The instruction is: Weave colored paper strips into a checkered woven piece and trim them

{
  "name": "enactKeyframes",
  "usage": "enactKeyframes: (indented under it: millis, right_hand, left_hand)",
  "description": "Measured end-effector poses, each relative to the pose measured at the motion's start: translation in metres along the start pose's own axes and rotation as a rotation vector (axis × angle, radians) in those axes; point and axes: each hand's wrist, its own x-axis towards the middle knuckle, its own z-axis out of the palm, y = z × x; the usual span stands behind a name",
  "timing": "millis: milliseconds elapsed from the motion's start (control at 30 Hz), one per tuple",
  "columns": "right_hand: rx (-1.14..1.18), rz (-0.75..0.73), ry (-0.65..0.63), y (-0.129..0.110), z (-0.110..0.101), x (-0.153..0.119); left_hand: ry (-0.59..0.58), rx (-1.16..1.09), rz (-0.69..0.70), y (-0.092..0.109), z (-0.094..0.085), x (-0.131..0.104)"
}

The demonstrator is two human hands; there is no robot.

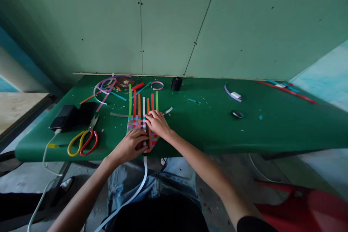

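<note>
A woven mat of coloured plastic strips (132,122) lies near the table's front edge, with loose green, red, orange and white ends pointing away from me. My left hand (133,144) rests over its near part, the fingers bent and a gap between them and the thumb. A long white strip (145,170) runs from my lap up to the mat, passing by the left fingertips. Farther up the mat, my right hand (157,122) has its thumb and fingers closed at a strip; the fingertips partly hide it. Both hands cover much of the weave.
Left of the mat lie yellow-and-red-handled scissors (83,141), a black box with a white cable (63,116) and tangled strips (104,86). Behind stands a black spool (176,83). To the right are a dark oval object (237,114) and a red strip (288,93). A green wall backs the table.
</note>
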Motion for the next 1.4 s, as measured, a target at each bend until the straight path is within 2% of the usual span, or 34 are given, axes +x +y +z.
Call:
enactKeyframes:
  millis: [167, 300, 433, 600, 800, 900, 1033, 1167, 1267, 1333, 1400]
  right_hand:
    - [0.059, -0.132, 0.047, 0.000, -0.013, -0.011]
    - [0.197, -0.290, 0.014, -0.002, -0.027, -0.050]
    - [0.278, -0.322, -0.027, -0.008, -0.030, -0.081]
    - [0.273, -0.247, -0.063, -0.012, -0.026, -0.075]
    - [0.201, -0.331, -0.007, -0.012, -0.024, -0.068]
    - [0.225, -0.251, 0.036, -0.017, -0.019, -0.067]
    - [0.374, 0.037, 0.109, -0.029, -0.009, -0.060]
    - [0.617, 0.294, 0.196, -0.038, -0.002, -0.051]
    - [0.709, 0.367, 0.228, -0.043, 0.000, -0.049]
    - [0.709, 0.384, 0.229, -0.045, 0.000, -0.048]
    - [0.690, 0.388, 0.216, -0.046, 0.000, -0.049]
  left_hand:
    - [-0.004, -0.036, -0.047, -0.003, 0.003, -0.002]
    - [0.004, -0.071, -0.056, -0.003, 0.003, 0.000]
    - [0.031, -0.133, -0.093, -0.001, 0.002, -0.001]
    - [0.035, -0.141, -0.149, -0.001, 0.001, -0.003]
    - [0.021, -0.147, -0.195, -0.004, 0.001, -0.004]
    - [0.041, -0.179, -0.222, -0.002, -0.001, 0.001]
    - [0.137, -0.223, -0.259, -0.001, -0.001, 0.017]
    - [0.213, -0.300, -0.400, 0.000, 0.004, 0.031]
    - [0.259, -0.339, -0.493, 0.002, 0.010, 0.037]
    - [0.275, -0.326, -0.494, 0.004, 0.010, 0.035]
    - [0.302, -0.267, -0.476, 0.004, 0.002, 0.025]
